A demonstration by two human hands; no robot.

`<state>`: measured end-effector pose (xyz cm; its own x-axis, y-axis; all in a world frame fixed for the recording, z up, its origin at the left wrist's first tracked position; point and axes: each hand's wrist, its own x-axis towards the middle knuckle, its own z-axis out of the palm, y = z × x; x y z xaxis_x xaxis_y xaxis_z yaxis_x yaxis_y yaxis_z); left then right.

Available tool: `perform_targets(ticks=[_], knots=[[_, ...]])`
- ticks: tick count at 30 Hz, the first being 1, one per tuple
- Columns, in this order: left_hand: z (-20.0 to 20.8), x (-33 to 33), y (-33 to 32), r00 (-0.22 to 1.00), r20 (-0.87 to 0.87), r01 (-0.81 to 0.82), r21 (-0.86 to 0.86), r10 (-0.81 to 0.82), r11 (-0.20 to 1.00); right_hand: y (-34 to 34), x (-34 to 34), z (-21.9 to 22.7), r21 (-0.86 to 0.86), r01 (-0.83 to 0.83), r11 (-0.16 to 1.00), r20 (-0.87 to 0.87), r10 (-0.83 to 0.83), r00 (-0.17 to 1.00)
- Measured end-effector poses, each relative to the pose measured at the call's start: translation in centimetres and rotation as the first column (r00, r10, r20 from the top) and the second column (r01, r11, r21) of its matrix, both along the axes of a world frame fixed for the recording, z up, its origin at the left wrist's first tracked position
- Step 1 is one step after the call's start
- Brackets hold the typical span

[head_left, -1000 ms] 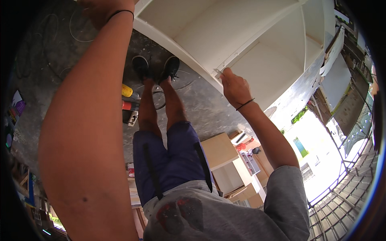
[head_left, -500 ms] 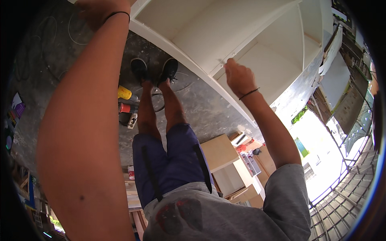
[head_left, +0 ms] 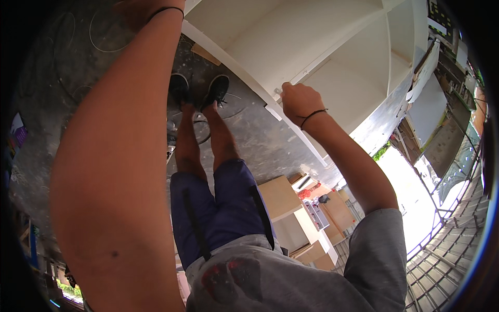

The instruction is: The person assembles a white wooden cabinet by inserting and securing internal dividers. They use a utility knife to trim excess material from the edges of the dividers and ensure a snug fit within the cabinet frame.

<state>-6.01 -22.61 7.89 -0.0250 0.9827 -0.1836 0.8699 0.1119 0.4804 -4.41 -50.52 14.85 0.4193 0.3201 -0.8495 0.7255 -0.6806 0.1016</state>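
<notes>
A large white cabinet carcass (head_left: 260, 49) with open compartments fills the top of the head view. My right hand (head_left: 303, 102) is closed at its front edge, by the divider between two compartments. A small greyish piece (head_left: 277, 91) shows at its fingertips, too small to name. My left hand (head_left: 139, 11) reaches past the cabinet's left corner at the upper edge of the picture. It is dark and partly cut off, so its fingers and anything in them are hidden. My left forearm (head_left: 114, 156) covers much of the left side.
My shoes (head_left: 215, 91) stand on the grey concrete floor (head_left: 249, 135) near the cabinet. Cables (head_left: 205, 136) lie around them. A wood offcut (head_left: 206, 53) sits beside the cabinet. Behind me are wooden boxes (head_left: 283, 197); boards (head_left: 429, 112) lean at the right.
My right hand has shifted slightly left and nearer to me along the cabinet edge. My left arm appears farther right, now covering the yellow and red tools on the floor.
</notes>
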Motion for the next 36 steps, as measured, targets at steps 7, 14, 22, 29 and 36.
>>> perform_targets(ticks=[7, 14, 22, 29, 36], knots=[[-1.7, -0.6, 1.1, 1.0, 0.004, -0.015, -0.026, 0.015, 1.0, 1.1, 0.8, -1.0, 0.008, -0.155, 0.988, 0.086, 0.154, 0.984], [-0.9, -1.0, 2.2, 0.999, 0.006, -0.034, -0.041, 0.034, 0.999, 1.6, -0.7, -0.3, -0.086, -0.063, 0.994, -0.083, 0.056, 0.995], [-0.9, -0.4, 0.5, 0.999, 0.023, -0.024, -0.069, 0.025, 0.997, 2.2, 0.6, 0.4, -0.029, -0.081, 0.996, 0.026, 0.082, 0.996], [-0.2, -0.2, 0.4, 0.999, 0.036, -0.013, -0.077, 0.016, 0.997, 2.2, 0.0, -0.5, -0.109, -0.113, 0.988, 0.032, 0.117, 0.993], [-0.7, -0.2, 0.7, 0.998, 0.06, 0.012, -0.087, -0.007, 0.996, 1.6, -1.2, 0.4, -0.117, -0.02, 0.993, -0.054, 0.014, 0.998]])
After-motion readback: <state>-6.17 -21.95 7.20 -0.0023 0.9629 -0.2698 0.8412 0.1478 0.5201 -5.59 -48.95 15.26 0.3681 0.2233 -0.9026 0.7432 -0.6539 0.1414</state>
